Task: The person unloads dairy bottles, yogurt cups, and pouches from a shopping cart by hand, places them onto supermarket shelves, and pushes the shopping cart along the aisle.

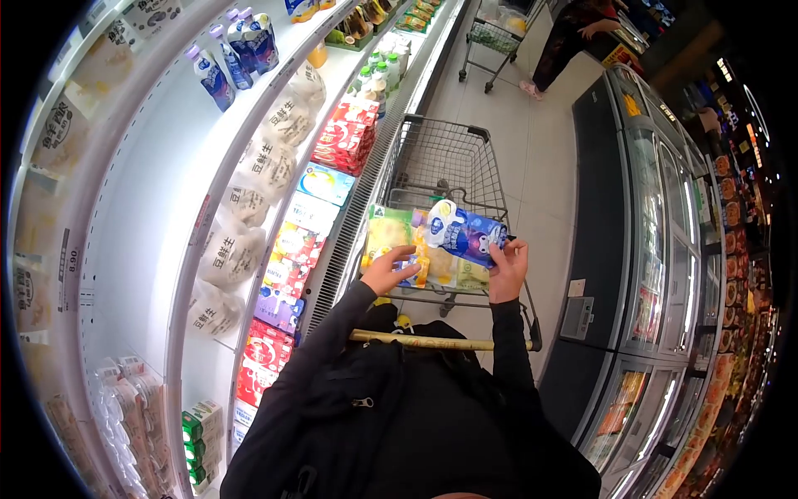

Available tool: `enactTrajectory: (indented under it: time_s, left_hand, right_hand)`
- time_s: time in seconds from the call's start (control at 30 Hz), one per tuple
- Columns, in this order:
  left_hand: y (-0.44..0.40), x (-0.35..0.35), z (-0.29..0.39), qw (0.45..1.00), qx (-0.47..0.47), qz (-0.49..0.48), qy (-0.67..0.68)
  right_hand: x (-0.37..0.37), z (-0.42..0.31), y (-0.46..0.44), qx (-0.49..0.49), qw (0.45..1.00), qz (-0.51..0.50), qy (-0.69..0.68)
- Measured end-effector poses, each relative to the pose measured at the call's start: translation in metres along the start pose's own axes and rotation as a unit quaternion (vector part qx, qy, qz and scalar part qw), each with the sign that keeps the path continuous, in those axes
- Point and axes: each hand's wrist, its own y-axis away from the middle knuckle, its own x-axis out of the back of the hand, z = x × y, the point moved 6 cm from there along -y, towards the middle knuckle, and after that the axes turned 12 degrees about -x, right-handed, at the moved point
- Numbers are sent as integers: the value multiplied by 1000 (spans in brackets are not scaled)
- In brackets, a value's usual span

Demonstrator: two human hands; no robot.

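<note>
My right hand (508,272) pinches the bottom end of a blue spouted pouch (477,234), probably a yogurt drink, between thumb and fingers. The pouch lies tilted above the shopping cart (453,125), its pale purple cap pointing left. My left hand (388,271) is open, fingers apart, just left of the pouch and over the packages in the cart. Below the hands sit a green-and-yellow package (387,229) and a small yellow-and-blue pack (416,271); their contents are not clear. The cart's yellowish handle (440,340) crosses in front of my body.
On the left, a refrigerated shelf (158,208) holds similar blue pouches (253,41), bagged goods (233,254) and red cartons (347,135). Glass-door freezers (652,241) line the right side. Ahead, a person (573,37) stands beside another cart (496,37).
</note>
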Motion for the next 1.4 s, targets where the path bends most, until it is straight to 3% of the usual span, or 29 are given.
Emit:
enactTrajectory:
  time_s: [0.03, 0.07, 0.13, 0.2, 0.27, 0.4, 0.63, 0.8, 0.87, 0.93, 1.0, 1.03, 1.13, 1.2, 1.3, 1.4]
  left_hand:
    - [-8, -6, 16, 995, -24, 3, 94]
    - [-13, -5, 23, 995, -28, 4, 99]
    - [-21, 2, 38, 952, 2, 81, 294]
    - [-25, 22, 66, 913, -105, 196, 341]
    - [-22, 44, 92, 920, -117, 222, 301]
    - [-16, 76, 112, 925, -143, 227, 268]
    - [-15, 108, 120, 924, -168, 227, 256]
    - [-12, 134, 114, 934, -101, 248, 239]
    - [-10, 149, 111, 932, -62, 258, 248]
    - [-10, 175, 119, 923, -85, 291, 235]
    - [-14, 206, 137, 920, -123, 321, 189]
    - [-16, 222, 149, 916, -146, 347, 137]
    - [-18, 273, 195, 881, -189, 432, 14]
    - [-12, 298, 238, 835, -220, 500, -65]
    - [-11, 340, 253, 783, -220, 557, -169]
    - [-13, 367, 251, 758, -217, 589, -177]
  right_hand:
    - [-29, -5, 2, -29, 999, -10, -18]
    - [-54, -7, 6, -59, 997, -21, -35]
    - [-93, -5, 11, -106, 990, -84, -28]
    - [-109, 13, 6, -100, 982, -150, 55]
    - [-126, 23, 8, -154, 975, -156, 44]
    - [-150, 32, -1, -159, 966, -196, 62]
    - [-189, 33, -13, -90, 954, -251, 135]
    - [-216, 38, -40, -119, 918, -283, 249]
    - [-235, 38, -55, -85, 899, -306, 301]
    - [-256, 49, -79, -60, 882, -329, 333]
    - [-293, 50, -105, 89, 849, -333, 400]
    - [-320, 46, -111, 119, 834, -340, 418]
    - [-404, 47, -131, 250, 778, -373, 439]
    - [-452, 53, -140, 286, 768, -386, 424]
    - [-504, 68, -152, 282, 778, -388, 407]
    - [-531, 83, -159, 244, 792, -377, 414]
